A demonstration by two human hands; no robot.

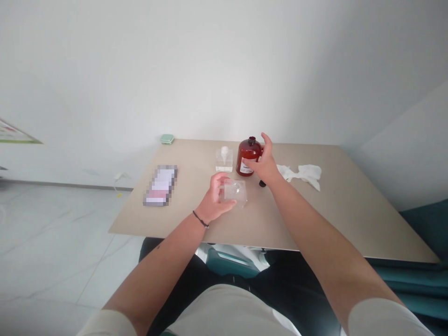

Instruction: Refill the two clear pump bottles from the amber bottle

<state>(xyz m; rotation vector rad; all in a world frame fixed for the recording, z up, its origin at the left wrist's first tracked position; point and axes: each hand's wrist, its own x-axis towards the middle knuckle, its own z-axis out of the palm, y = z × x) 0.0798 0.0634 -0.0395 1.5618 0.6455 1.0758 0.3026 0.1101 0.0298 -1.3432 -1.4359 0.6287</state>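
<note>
My left hand [214, 198] is curled around a clear, square-sided container [235, 191], its thumb along the near side. Just behind it stands a clear bottle with a white top [224, 161]. An amber bottle [249, 151] with a white label stands upright on the table, its neck uncapped. My right hand [266, 161] is at the right side of this bottle with its fingers spread. The thumb reaches across the label and the index finger points up; the other fingers are partly hidden. A small black cap [262, 184] lies below the right wrist.
A phone with a blurred screen [161, 185] lies at the left of the beige table [336, 214]. Crumpled white tissue [308, 175] is on the right. A small green box [167, 139] sits at the back left corner, and a white wall [224, 70] rises behind.
</note>
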